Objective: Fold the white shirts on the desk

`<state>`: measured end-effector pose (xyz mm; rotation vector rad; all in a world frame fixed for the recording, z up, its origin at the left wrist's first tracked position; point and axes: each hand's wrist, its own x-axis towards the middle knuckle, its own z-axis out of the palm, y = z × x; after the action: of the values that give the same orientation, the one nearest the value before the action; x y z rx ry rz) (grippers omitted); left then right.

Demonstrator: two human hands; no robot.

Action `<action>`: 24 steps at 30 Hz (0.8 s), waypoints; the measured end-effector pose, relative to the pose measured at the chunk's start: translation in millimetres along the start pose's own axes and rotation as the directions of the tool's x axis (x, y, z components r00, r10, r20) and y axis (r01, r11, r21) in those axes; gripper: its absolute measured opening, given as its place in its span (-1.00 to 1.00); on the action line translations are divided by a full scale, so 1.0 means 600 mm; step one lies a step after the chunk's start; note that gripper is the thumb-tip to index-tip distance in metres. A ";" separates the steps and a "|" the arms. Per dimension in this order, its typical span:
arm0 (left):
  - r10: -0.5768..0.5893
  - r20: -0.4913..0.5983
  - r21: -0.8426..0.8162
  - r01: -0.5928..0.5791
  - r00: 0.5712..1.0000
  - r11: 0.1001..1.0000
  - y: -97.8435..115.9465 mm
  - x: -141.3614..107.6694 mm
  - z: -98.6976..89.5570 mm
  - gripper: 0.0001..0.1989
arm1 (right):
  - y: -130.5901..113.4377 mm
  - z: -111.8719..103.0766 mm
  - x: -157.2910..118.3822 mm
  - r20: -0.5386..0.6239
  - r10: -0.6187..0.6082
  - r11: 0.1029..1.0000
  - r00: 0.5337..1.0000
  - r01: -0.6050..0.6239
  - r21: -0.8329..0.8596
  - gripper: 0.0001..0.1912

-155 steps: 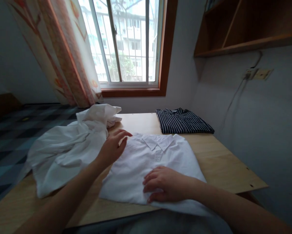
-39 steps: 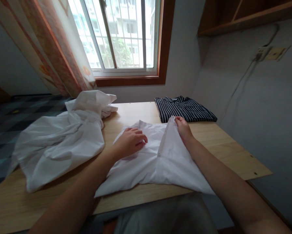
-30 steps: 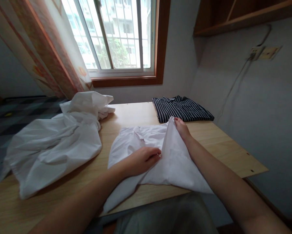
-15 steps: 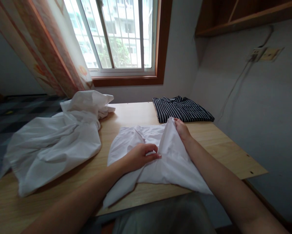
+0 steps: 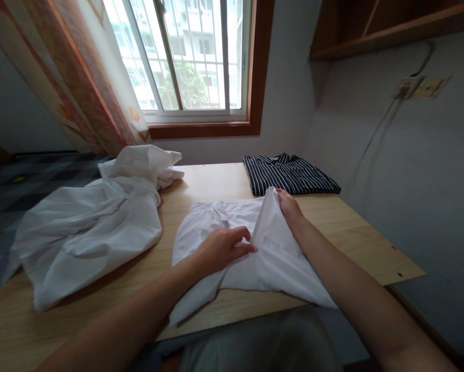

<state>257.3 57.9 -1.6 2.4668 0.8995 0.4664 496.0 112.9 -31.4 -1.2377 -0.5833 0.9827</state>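
Note:
A white garment [image 5: 201, 219], which looks like a shirt, lies partly folded on the wooden table [image 5: 212, 178]. My right hand [image 5: 289, 206] grips an edge of it and holds a flap raised into a peak. Lower and to the left, my left hand [image 5: 229, 248] pinches the fabric between thumb and fingers at the base of that flap. One loose end of the cloth trails under my left forearm towards the near table edge, and another drapes by my right forearm.
A crumpled white cloth [image 5: 100, 222] covers the table's left side. At the back right lies a folded black-and-white striped shirt [image 5: 288, 174]. Behind are a window [image 5: 193, 57] and a curtain [image 5: 80, 67]. A wooden shelf [image 5: 395, 36] hangs above a wall socket [image 5: 421, 87] with a cord.

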 end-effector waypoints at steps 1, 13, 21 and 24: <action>-0.008 0.003 -0.005 0.008 1.000 1.000 0.000 0.001 0.001 -0.70 | -0.001 0.002 -0.002 0.004 0.004 1.000 1.000 -0.004 0.012 -0.83; -0.075 0.050 -0.266 0.086 0.996 0.960 -0.011 0.010 0.012 -0.65 | 0.002 0.003 -0.002 0.017 -0.028 1.000 0.999 0.029 -0.008 -0.78; -0.066 0.074 -0.411 0.091 0.995 0.907 -0.008 0.015 0.013 -0.66 | 0.008 0.004 -0.003 0.027 -0.048 0.999 0.999 0.047 0.011 -0.76; -0.073 0.078 -0.419 0.099 0.994 0.903 -0.011 0.016 0.015 -0.67 | 0.010 0.002 0.002 0.026 -0.064 0.997 0.998 0.065 -0.042 -0.75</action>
<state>265.2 66.2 -11.0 2.0267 0.7831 0.4941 493.7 114.4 -36.9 -1.2391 -0.6630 0.9371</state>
